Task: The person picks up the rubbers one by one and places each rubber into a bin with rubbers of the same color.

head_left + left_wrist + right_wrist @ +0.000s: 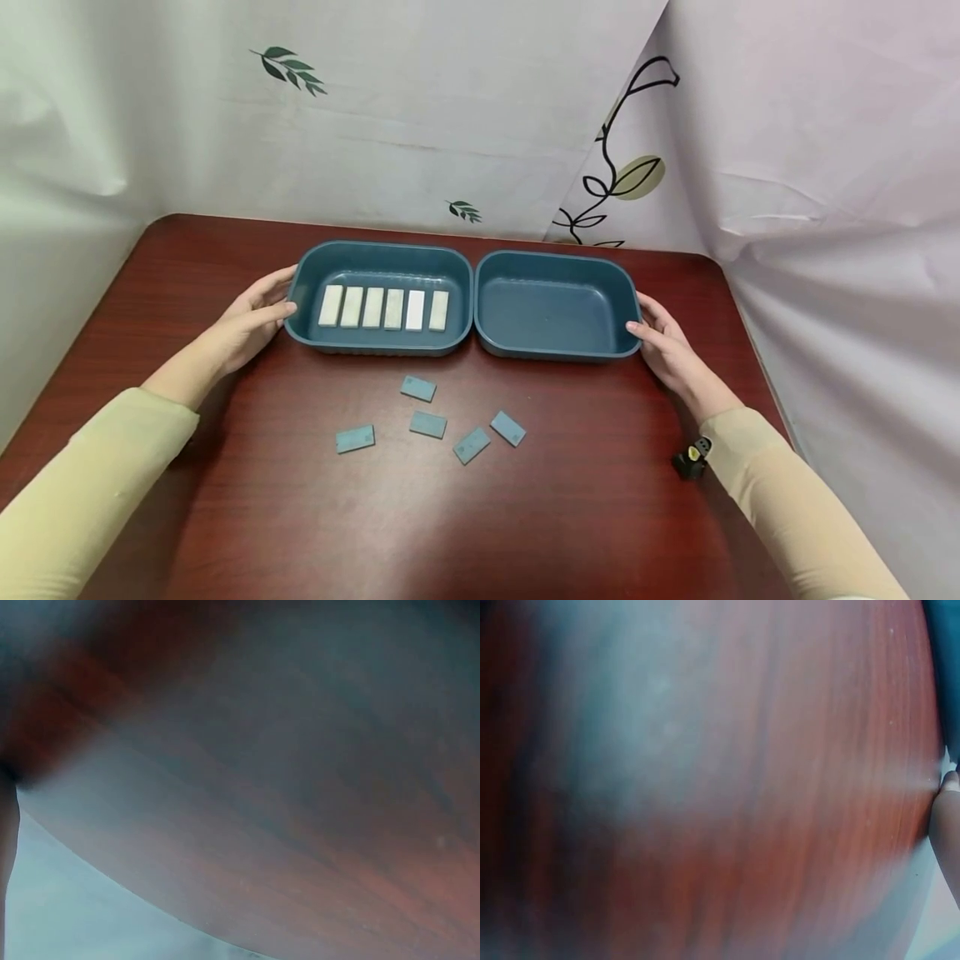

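Note:
Two dark blue rectangular bins with rounded corners stand side by side on the table in the head view. My left hand (pixel 251 321) holds the outer end of the left bin (pixel 378 345), thumb at the rim and fingers along the outside. At the far end of the right bin (pixel 555 353), my right hand (pixel 666 343) grips the rim the same way. Several white blocks (pixel 372 307) lie in a row inside the left bin; the right bin holds nothing. In front of the bins, several flat blue-grey blocks (pixel 428 424) are scattered on the table.
The dark red wooden table (pixel 450 533) ends at white patterned curtains (pixel 420 117) behind and at the sides. A small black device (pixel 692 458) is at the right wrist. Both wrist views show mostly blurred tabletop.

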Demonstrator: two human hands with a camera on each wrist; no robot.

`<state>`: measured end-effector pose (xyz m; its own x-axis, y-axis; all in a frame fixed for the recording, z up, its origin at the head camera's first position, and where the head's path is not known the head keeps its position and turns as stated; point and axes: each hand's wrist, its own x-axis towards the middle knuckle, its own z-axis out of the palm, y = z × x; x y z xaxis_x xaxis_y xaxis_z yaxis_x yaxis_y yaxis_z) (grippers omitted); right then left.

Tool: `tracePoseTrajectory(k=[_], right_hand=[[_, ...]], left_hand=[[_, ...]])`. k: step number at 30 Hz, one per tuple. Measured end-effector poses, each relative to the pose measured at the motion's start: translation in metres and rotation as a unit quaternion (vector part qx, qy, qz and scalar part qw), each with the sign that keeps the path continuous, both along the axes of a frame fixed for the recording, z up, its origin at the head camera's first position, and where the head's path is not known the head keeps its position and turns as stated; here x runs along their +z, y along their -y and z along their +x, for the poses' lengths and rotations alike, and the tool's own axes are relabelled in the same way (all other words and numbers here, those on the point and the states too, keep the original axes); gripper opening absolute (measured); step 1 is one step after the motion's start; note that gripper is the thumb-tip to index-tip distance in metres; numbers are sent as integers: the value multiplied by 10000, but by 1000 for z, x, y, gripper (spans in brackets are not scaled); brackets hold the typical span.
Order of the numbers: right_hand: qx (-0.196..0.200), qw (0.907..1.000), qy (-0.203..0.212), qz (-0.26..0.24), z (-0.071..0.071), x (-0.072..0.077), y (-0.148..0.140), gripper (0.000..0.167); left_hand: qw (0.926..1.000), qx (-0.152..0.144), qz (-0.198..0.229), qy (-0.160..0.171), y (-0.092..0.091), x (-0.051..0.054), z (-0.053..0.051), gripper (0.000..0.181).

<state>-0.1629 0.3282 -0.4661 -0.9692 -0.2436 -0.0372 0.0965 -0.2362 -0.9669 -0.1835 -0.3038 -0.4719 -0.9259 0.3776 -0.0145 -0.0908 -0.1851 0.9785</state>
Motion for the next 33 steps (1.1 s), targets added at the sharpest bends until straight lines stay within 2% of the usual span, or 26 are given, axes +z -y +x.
tracePoseTrajectory(k=[7, 14, 20, 28, 33], right_hand=[[-52, 10000, 10, -47, 0, 0, 1, 46], [-139, 9999, 62, 77, 0, -1, 1, 46], [-141, 9998, 118, 99, 1, -1, 2, 45], [-135, 9997, 143, 174, 0, 0, 1, 44], [-206, 9994, 175, 235, -2, 2, 1, 45]], left_hand=[[9993, -321, 181, -8, 9, 5, -2, 56], [9981, -344, 458, 244, 15, 5, 6, 50], [9969, -531, 492, 321, 16, 6, 20, 49], [9925, -876, 774, 351, 17, 6, 42, 50], [9932, -905, 627, 388, 20, 5, 56, 50]])
